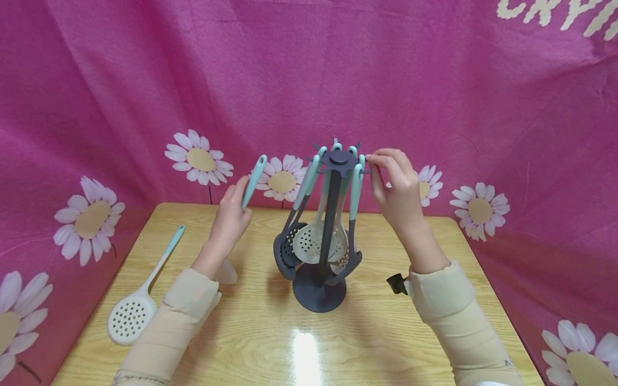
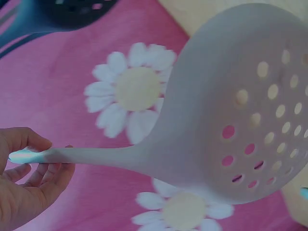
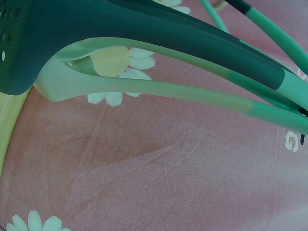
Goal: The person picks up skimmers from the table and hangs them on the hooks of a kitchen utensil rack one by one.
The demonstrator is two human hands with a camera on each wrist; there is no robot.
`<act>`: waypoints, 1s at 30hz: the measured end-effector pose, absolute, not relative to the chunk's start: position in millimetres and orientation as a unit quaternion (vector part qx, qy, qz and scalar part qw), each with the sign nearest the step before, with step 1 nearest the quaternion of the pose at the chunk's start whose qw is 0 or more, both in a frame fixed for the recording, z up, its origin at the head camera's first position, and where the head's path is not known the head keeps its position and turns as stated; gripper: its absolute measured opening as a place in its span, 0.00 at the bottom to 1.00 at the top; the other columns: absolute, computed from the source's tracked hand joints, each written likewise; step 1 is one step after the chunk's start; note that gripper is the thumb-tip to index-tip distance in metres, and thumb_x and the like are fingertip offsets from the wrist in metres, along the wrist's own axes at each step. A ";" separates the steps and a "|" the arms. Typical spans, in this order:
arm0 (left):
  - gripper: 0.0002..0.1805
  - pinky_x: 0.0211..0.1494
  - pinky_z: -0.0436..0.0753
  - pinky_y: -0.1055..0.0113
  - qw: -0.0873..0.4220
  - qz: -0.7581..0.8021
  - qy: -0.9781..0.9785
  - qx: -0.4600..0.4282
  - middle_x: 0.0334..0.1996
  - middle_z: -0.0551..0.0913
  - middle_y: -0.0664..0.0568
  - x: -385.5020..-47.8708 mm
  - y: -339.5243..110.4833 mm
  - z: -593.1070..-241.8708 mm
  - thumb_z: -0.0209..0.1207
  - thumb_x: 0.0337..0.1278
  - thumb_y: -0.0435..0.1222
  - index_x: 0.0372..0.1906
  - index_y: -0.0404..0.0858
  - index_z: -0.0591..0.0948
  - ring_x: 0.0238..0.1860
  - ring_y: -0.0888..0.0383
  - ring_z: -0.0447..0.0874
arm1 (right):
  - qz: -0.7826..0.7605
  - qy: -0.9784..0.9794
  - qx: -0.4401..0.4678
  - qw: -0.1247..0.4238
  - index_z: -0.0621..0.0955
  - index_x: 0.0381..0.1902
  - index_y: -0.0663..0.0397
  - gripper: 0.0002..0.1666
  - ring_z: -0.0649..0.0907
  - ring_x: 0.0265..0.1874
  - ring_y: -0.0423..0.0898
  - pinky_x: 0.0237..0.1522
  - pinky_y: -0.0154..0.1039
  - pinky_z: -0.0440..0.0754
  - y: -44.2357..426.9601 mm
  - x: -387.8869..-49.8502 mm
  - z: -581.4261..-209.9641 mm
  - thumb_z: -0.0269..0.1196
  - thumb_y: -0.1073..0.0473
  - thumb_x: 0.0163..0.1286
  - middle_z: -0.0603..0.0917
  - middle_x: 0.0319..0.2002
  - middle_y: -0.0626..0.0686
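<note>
My left hand (image 1: 228, 214) grips the mint handle of a pale skimmer (image 2: 187, 125), whose round head with many holes fills the right of the left wrist view. In the head view the forearm mostly hides that head. A dark utensil stand (image 1: 330, 230) holds several mint-handled utensils, hung around its hooked top. My right hand (image 1: 398, 185) is at the stand's right side, thumb and forefinger pinching the top end of a hanging utensil's mint handle (image 1: 362, 160). That utensil's lower part is partly hidden. In the right wrist view, a dark utensil (image 3: 192, 38) hangs beside pale ones; the hand is out of view.
Another pale skimmer (image 1: 130, 316) with a mint handle lies on the left of the wooden table (image 1: 241, 343). A small black object (image 1: 397, 284) shows by the right sleeve. Pink cloth with daisies (image 1: 270, 75) surrounds the table's back and sides.
</note>
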State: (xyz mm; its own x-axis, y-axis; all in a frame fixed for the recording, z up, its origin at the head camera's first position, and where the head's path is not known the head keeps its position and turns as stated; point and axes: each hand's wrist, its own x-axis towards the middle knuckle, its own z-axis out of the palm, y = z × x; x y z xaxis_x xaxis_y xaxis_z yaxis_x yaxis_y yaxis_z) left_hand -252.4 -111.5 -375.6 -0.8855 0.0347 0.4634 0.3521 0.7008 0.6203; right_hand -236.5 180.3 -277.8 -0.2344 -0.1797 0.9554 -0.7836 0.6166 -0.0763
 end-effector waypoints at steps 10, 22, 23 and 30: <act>0.34 0.41 0.81 0.52 0.275 -0.374 -0.874 -0.143 0.40 0.74 0.39 -225.7 -97.5 -345.9 0.56 0.45 0.19 0.62 0.36 0.65 0.36 0.46 0.76 | 0.289 -0.729 0.330 0.524 0.79 0.32 0.70 0.05 0.78 0.32 0.54 0.42 0.29 0.74 179.6 -236.1 -277.4 0.58 0.76 0.57 0.78 0.31 0.62; 0.33 0.35 0.82 0.56 0.333 -0.369 -0.843 -0.204 0.39 0.75 0.39 -198.5 -85.8 -327.1 0.56 0.42 0.18 0.60 0.34 0.66 0.32 0.47 0.76 | 0.291 -0.730 0.328 0.524 0.79 0.32 0.70 0.05 0.78 0.32 0.54 0.42 0.30 0.74 179.8 -236.2 -277.6 0.58 0.76 0.57 0.78 0.31 0.62; 0.33 0.34 0.82 0.57 0.336 -0.370 -0.841 -0.208 0.38 0.75 0.39 -196.6 -84.5 -326.1 0.55 0.41 0.18 0.60 0.34 0.66 0.31 0.48 0.76 | 0.292 -0.730 0.328 0.524 0.79 0.32 0.70 0.05 0.78 0.32 0.54 0.42 0.30 0.74 179.9 -236.3 -277.7 0.58 0.76 0.57 0.78 0.31 0.62; 0.34 0.35 0.82 0.60 0.342 -0.372 -0.829 -0.240 0.38 0.74 0.40 -185.4 -75.3 -319.3 0.56 0.41 0.17 0.60 0.34 0.65 0.31 0.49 0.76 | 0.293 -0.731 0.329 0.521 0.79 0.33 0.70 0.05 0.78 0.32 0.54 0.43 0.28 0.74 180.2 -236.0 -277.7 0.58 0.76 0.58 0.78 0.31 0.62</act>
